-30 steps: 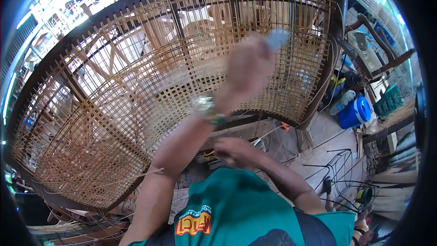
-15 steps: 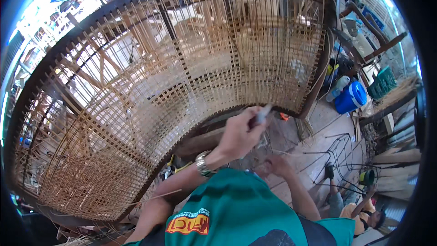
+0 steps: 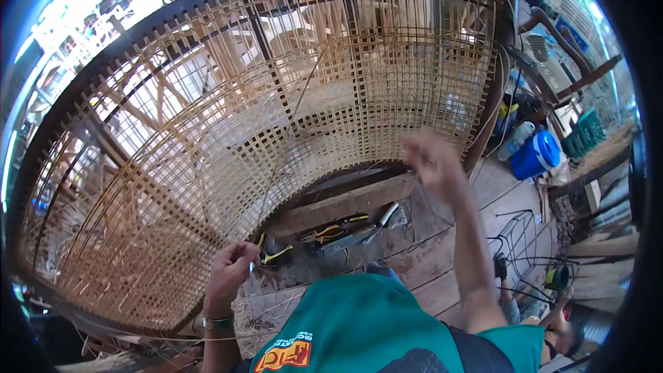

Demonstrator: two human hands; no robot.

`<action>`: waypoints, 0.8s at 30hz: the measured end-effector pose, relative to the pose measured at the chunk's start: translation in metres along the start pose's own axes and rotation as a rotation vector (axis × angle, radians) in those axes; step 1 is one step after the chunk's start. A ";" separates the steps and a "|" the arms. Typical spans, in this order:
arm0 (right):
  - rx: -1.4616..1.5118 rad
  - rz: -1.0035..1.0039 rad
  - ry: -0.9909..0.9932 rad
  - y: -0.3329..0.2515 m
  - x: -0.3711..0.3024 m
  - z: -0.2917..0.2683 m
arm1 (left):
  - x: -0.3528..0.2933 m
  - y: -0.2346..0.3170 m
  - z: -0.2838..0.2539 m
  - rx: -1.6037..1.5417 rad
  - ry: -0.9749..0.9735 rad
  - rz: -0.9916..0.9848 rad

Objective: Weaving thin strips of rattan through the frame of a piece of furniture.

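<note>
A large curved panel of open cane weaving (image 3: 311, 117), set in a dark frame, spreads in front of me. Near its lower inner edge, my left hand (image 3: 233, 268) is closed in a pinch, with a small pale tip showing at the fingers; its kind cannot be made out. A thin loose cane strand (image 3: 304, 97) slants over the weave, its lower end towards my left hand. My right hand (image 3: 431, 159) is raised by the panel's lower right edge, its fingers smeared by motion. Whether it touches the cane or holds anything does not show.
Below the panel, yellow-and-black pliers (image 3: 328, 233) and other hand tools lie on the plank floor beside a wooden beam (image 3: 345, 204). Rightward are a blue cooler (image 3: 535, 154), a green crate (image 3: 583, 135), a black wire rack (image 3: 518, 235) and another person (image 3: 563, 331) at lower right.
My left hand has swung left and down from the panel's middle edge, still pinching something small and pale. My right hand has risen to the lower right edge. A slanting strand now shows across the weave.
</note>
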State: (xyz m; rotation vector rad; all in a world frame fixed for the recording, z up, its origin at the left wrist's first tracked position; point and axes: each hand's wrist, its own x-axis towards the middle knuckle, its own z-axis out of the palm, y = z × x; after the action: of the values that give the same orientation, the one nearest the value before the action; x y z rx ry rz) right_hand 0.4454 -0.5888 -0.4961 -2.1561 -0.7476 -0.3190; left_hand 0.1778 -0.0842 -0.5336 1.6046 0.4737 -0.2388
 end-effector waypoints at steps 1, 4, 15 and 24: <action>-0.041 -0.076 -0.037 -0.022 0.049 -0.018 | -0.023 -0.010 -0.001 -0.052 0.046 -0.030; -0.005 -0.176 -0.204 -0.042 0.181 -0.025 | -0.085 -0.053 -0.015 -0.210 0.249 -0.059; -0.328 -0.920 -0.294 -0.008 0.315 0.047 | -0.333 -0.061 0.034 -0.178 0.950 0.197; 0.147 -0.975 -0.889 -0.292 0.089 0.186 | -0.381 -0.050 0.044 0.128 1.071 0.105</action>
State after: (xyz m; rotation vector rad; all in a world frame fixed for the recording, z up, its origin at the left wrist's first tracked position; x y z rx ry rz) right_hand 0.3330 -0.2653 -0.3924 -1.5763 -2.2279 0.2502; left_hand -0.1780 -0.1857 -0.4196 1.7844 1.1911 0.7307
